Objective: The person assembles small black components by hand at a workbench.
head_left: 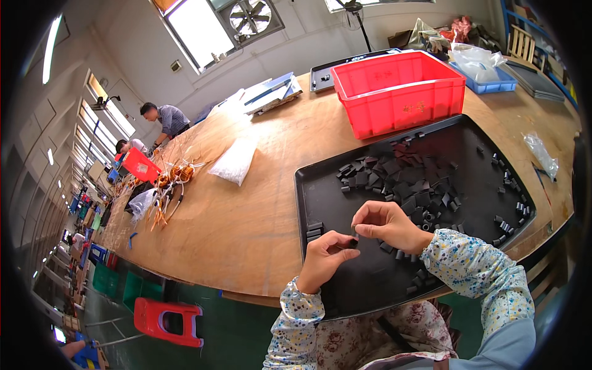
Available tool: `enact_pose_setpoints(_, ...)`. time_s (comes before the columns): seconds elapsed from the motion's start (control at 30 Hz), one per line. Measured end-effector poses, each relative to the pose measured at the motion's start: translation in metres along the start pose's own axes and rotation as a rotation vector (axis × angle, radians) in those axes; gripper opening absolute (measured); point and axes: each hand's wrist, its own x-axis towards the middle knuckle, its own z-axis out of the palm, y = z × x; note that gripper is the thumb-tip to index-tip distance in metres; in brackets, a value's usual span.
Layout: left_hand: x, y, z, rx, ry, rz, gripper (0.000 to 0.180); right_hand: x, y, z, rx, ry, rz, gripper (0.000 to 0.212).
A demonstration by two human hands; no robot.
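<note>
Over the near left part of a black tray (327,290), my two hands meet at the fingertips. My left hand (325,258) pinches a small black tube-like piece (353,243) between thumb and fingers. Just above it, my right hand (387,223) is closed in a pinch at the same spot; what lies between its fingertips is too small to make out. A loose heap of flat black pieces (422,198) and short black tubes lies in the tray beyond my hands. Short black tubes (314,230) are lined up at the tray's left edge, and more stand along its right side (505,225).
Behind the tray stands a red plastic bin (404,92). A blue tray (487,83) with plastic bags sits to its right. A white bag (234,161) and copper coils with wires (176,179) lie left. A red stool (168,324) stands below. Two people work at the far left.
</note>
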Motion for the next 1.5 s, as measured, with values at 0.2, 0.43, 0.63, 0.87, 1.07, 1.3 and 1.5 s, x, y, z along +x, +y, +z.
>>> enact_pose_setpoints(0.2, -0.001, 0.006, 0.0, 0.022, -0.012, -0.019, 0.019, -0.001, 0.007, 0.0, 0.008, -0.046, 0.023, 0.006)
enact_pose_setpoints(0.43, 0.0, 0.007, -0.001, -0.09, -0.036, -0.054, 0.023, 0.002, 0.001, -0.003, -0.663, -0.1, -0.411, 0.01)
enact_pose_setpoints(0.63, 0.016, 0.013, -0.014, -0.061, 0.099, -0.001, 0.019, 0.003, -0.006, 0.001, -0.626, 0.049, -0.427, 0.017)
enact_pose_setpoints(0.87, 0.053, -0.01, -0.053, 0.894, 0.267, 0.373, 0.017, 0.005, 0.009, -0.026, -1.07, 0.07, -0.434, 0.014)
enact_pose_setpoints(1.07, 0.048, -0.015, -0.048, 0.875, 0.255, 0.376, 0.017, 0.006, 0.002, -0.033, -1.188, 0.014, -0.349, 0.012)
enact_pose_setpoints(1.3, 0.048, -0.019, -0.052, 0.922, 0.299, 0.366, 0.015, 0.0, -0.005, -0.038, -1.375, -0.196, -0.135, 0.022)
enact_pose_setpoints(1.5, 0.045, -0.019, -0.057, 0.928, 0.319, 0.37, 0.013, 0.0, -0.012, -0.04, -1.393, -0.262, -0.062, 0.025)
